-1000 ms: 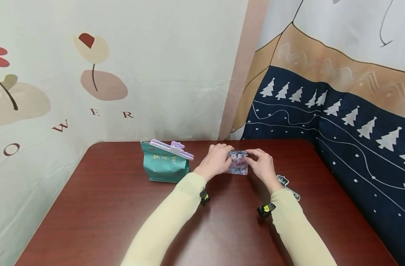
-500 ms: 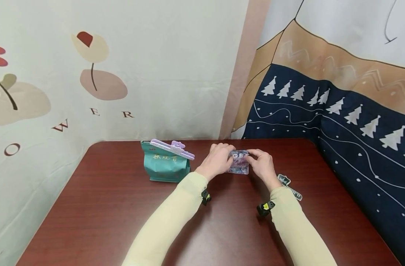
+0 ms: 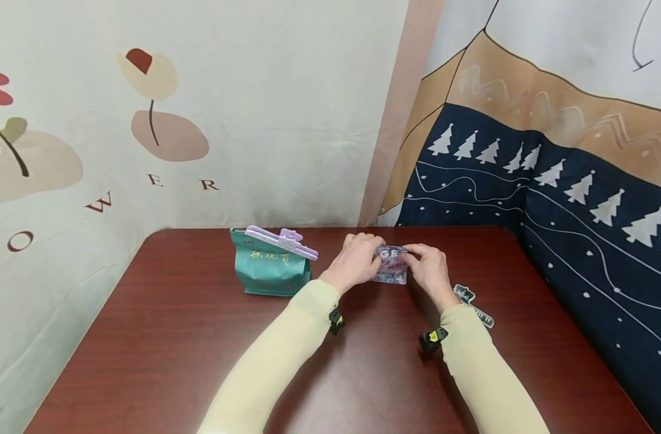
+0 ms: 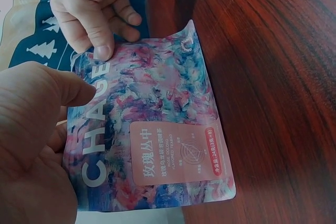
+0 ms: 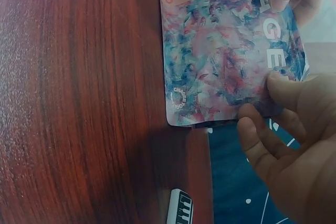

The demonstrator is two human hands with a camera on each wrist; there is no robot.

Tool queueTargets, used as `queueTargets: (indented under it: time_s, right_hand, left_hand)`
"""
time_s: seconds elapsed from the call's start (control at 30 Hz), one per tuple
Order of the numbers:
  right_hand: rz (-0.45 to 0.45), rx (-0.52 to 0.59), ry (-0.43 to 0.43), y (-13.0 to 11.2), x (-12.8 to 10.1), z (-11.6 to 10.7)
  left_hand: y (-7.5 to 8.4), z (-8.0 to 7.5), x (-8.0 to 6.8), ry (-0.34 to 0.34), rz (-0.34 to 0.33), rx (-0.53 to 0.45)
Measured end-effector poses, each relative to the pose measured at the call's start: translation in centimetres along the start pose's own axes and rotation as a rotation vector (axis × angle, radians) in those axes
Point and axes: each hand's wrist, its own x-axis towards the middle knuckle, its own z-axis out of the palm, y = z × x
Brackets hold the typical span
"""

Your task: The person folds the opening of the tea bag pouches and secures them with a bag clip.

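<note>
Left hand: we see our left hand [image 3: 354, 263] pinching the top edge of the pink-and-blue pouch [image 3: 390, 266], thumb on the printed front, the other fingers behind it.
Right hand: our right hand [image 3: 429, 269] pinches the same top edge further along, thumb [image 4: 100, 39] pressed on the front near the white letters.
Pouch: we hold it standing near the table's [image 3: 162, 325] far edge, about midway along it, its bottom at the wood; whether it rests there we cannot tell.
Green bag: the green bag [image 3: 270, 269] stands to the left of our left hand, near the far edge, with a lilac clip [image 3: 281, 242] across its top.
Dark clip: a dark clip [image 3: 473, 305] lies flat beside our right wrist, toward the table's right edge.
</note>
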Motion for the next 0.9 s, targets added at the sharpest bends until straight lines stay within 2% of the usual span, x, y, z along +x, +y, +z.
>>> queueTargets:
  time_s: [0.27, 0.53, 0.9]
  right_hand:
    - [-0.037, -0.016, 0.019, 0.12, -0.21, 0.0]
    - [-0.082, -0.028, 0.018, 0.44, -0.32, 0.18]
    - [-0.08, 0.042, -0.022, 0.82, -0.87, 0.37]
  left_hand:
    - [0.16, -0.38, -0.03, -0.014, 0.005, 0.013]
    - [0.02, -0.12, -0.01, 0.011, 0.015, 0.043]
    - [-0.07, 0.55, 0.16, 0.049, 0.005, 0.054]
